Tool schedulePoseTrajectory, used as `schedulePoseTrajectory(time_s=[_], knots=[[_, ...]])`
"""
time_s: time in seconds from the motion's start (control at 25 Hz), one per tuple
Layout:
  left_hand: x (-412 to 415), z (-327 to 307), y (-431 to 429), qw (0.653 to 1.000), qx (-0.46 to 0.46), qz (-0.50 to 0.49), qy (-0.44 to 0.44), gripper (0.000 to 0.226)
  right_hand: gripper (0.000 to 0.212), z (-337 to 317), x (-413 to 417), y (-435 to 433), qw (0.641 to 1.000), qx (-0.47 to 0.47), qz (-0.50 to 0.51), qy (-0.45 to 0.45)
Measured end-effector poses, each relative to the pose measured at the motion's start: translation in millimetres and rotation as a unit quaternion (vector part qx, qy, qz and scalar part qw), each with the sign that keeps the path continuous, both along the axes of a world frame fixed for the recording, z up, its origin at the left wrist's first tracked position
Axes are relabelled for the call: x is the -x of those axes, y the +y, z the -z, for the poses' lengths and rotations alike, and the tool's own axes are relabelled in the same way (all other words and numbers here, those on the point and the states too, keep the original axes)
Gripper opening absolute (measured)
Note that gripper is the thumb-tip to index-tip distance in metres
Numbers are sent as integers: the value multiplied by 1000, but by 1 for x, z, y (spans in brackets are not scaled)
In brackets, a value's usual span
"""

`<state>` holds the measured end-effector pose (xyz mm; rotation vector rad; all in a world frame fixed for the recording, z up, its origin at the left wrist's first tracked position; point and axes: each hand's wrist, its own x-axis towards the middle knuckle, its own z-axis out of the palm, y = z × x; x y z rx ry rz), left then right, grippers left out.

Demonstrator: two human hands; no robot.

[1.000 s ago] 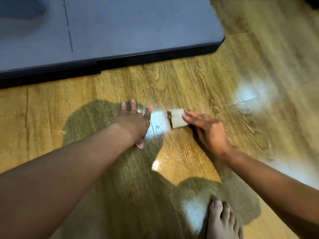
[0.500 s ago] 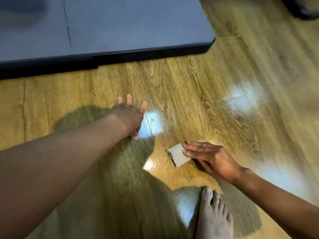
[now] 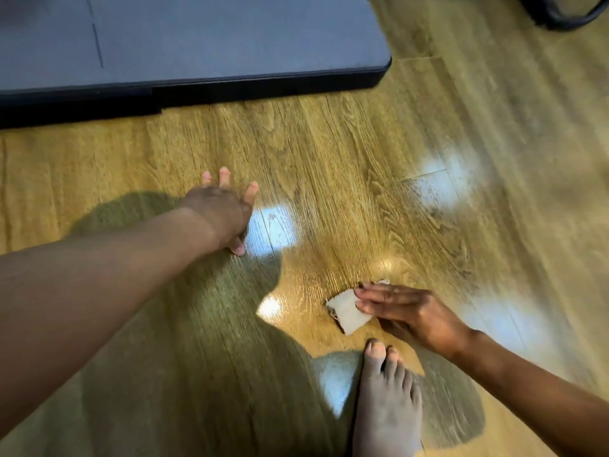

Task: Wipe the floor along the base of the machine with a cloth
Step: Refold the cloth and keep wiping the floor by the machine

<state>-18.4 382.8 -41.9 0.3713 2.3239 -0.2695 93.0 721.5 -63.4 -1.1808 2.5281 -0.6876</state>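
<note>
1. Wood-grain floor [image 3: 329, 153] from edge to edge, glossy, with pale glare patches [image 3: 273, 225] at mid-scene and further right.
2. Along the far left, machine [image 3: 197, 34]: flat grey top over a black base [image 3: 263, 89], rounded at the right corner, sitting on the floor.
3. In the far right corner, part of a dark curved object [image 3: 560, 11], too cropped to identify.
4. At centre-left, left hand [image 3: 220, 209], palm down on the floor. Fingers straight and spread apart, thumb splayed toward the near side, holding nothing. Bare floor between fingertips and base.
5. Near and right of centre, right hand [image 3: 412, 311], reaching in from the right. Fingers straight and close together, laid flat over the right part of the cloth and pressing it to the floor, not curled round it.
6. Under those fingers, cloth [image 3: 346, 313]: small, pale, folded to a rough square, darker along its left edge, flat on the floor. Left half showing beyond the fingertips. Well apart from the base, much nearer the foot than the machine.
7. At the near edge, bare foot [image 3: 385, 400], toes pointing far, big toe just short of the cloth and close beside the right hand.
8. Across the near floor, broad shadow [image 3: 197, 357] beneath the left arm and around the foot.
</note>
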Motion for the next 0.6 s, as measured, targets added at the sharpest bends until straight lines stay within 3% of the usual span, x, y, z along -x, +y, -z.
schedulePoseTrajectory(time_s=[0.12, 0.24, 0.36, 0.48, 0.6], knots=[[1, 4, 9, 996, 31, 67, 47, 110, 44, -5, 29, 2, 997, -36, -66, -15], [5, 5, 12, 994, 32, 90, 55, 118, 42, 0, 88, -20, 996, -40, 74, 16], [9, 4, 8, 997, 30, 61, 36, 124, 40, 7, 73, -15, 989, -18, 143, 46], [12, 6, 2, 998, 28, 50, 36, 132, 34, 9, 18, 12, 996, 9, 85, 33], [25, 2, 6, 998, 28, 55, 33, 143, 28, 0, 32, 18, 999, 10, 3, 31]])
